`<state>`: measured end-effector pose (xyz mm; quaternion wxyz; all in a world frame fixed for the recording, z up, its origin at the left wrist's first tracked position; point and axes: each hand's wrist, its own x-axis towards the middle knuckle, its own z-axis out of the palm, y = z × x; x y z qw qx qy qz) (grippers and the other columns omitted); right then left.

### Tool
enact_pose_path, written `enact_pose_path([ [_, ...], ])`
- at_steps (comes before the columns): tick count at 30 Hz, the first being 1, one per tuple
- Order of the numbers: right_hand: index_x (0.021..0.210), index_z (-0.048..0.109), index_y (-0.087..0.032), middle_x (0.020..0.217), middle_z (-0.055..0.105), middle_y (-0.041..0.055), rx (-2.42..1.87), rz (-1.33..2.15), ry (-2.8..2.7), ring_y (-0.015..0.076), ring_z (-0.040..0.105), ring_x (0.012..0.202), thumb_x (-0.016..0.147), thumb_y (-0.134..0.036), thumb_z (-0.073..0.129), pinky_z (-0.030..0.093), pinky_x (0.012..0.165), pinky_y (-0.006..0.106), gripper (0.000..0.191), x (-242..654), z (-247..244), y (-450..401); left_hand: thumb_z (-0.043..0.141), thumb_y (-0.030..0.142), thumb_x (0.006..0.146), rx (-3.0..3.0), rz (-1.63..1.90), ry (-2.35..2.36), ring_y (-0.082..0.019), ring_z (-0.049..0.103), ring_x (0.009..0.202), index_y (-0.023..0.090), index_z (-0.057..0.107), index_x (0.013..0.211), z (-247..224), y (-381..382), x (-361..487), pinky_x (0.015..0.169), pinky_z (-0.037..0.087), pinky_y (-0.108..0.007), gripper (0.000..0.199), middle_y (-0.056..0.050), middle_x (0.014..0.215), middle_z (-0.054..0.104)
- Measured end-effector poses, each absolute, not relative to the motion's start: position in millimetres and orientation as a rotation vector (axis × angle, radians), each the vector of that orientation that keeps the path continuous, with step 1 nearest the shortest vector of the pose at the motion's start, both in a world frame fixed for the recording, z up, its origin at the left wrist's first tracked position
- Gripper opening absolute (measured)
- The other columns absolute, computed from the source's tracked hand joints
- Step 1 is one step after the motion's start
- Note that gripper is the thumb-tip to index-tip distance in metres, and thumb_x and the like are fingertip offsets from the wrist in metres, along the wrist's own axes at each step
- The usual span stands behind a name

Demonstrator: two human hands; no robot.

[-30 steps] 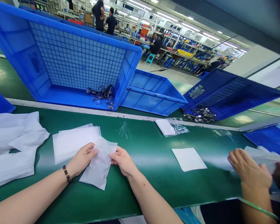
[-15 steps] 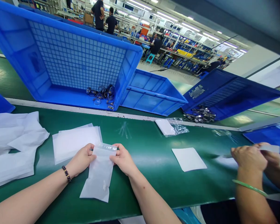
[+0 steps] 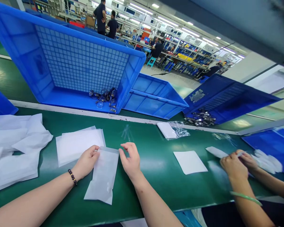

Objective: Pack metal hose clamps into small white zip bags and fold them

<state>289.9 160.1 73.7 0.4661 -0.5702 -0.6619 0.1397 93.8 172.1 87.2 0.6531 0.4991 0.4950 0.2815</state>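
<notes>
A translucent white plastic bag (image 3: 103,176) lies flat on the green belt (image 3: 153,164), its mouth pointing away from me. My left hand (image 3: 87,161) pinches the bag's upper left corner between thumb and fingers. My right hand (image 3: 131,160) hovers just right of the bag's upper right corner, fingers apart, holding nothing. A stack of the same bags (image 3: 79,145) lies just behind my left hand. Small metal rings (image 3: 105,96) sit in the corner of the tilted blue crate (image 3: 68,63) behind the belt.
Crumpled white bags (image 3: 14,148) pile at the left. A white sheet (image 3: 190,161) and a clear packet (image 3: 174,130) lie to the right. A co-worker's hands (image 3: 236,162) work at the far right, near other blue crates (image 3: 227,97). People stand in the background.
The bag has gone from held up between both hands to lying flat on the belt. My right hand has let go of its corner and opened. The co-worker's hands moved left.
</notes>
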Motion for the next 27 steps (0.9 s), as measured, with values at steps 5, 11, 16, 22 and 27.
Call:
enact_pose_path([
  [5, 0.087, 0.062, -0.02, 0.081, 0.056, 0.0055, -1.16, 0.033, -2.064, 0.0168, 0.049, 0.075, 0.081, -0.012, 0.049, 0.041, 0.065, 0.031, 0.016, 261, 87, 163, 0.042, 0.035, 0.08, 1.238, 0.687, 1.146, -0.008, 0.034, 0.043, 0.019, 0.048, 0.088, 80, 173, 92, 0.043, 0.029, -0.018, 0.018, 0.009, 0.049, 0.036],
  [11, 0.081, 0.062, -0.018, 0.075, 0.056, 0.0049, -1.186, -0.039, -2.194, 0.016, 0.047, 0.071, 0.085, -0.018, 0.047, 0.038, 0.063, 0.03, 0.016, 234, 81, 180, 0.039, 0.035, 0.081, 1.319, 0.715, 1.176, -0.009, 0.028, 0.045, 0.018, 0.048, 0.086, 74, 173, 91, 0.043, 0.024, -0.02, 0.019, 0.009, 0.052, 0.031],
  [16, 0.081, 0.062, -0.017, 0.073, 0.056, 0.0053, -1.216, 0.045, -2.133, 0.0164, 0.048, 0.07, 0.086, -0.02, 0.045, 0.039, 0.064, 0.031, 0.018, 232, 72, 180, 0.039, 0.031, 0.08, 1.37, 0.735, 1.185, -0.01, 0.033, 0.049, 0.018, 0.049, 0.081, 74, 173, 91, 0.049, 0.029, -0.021, 0.017, 0.006, 0.057, 0.039],
  [22, 0.076, 0.056, -0.017, 0.074, 0.055, 0.0053, -1.225, 0.137, -2.095, 0.017, 0.046, 0.071, 0.084, -0.018, 0.043, 0.039, 0.066, 0.032, 0.016, 232, 69, 182, 0.038, 0.03, 0.081, 1.42, 0.731, 1.176, -0.011, 0.036, 0.054, 0.018, 0.052, 0.084, 76, 172, 92, 0.053, 0.031, -0.022, 0.019, 0.006, 0.058, 0.041],
  [27, 0.069, 0.046, -0.019, 0.07, 0.047, 0.0016, -1.323, 0.389, -1.924, 0.0149, 0.045, 0.067, 0.081, -0.015, 0.039, 0.038, 0.061, 0.028, 0.014, 229, 68, 185, 0.038, 0.029, 0.08, 1.401, 0.672, 1.176, -0.01, 0.032, 0.049, 0.018, 0.053, 0.092, 77, 172, 92, 0.049, 0.028, -0.021, 0.022, 0.007, 0.054, 0.038],
])
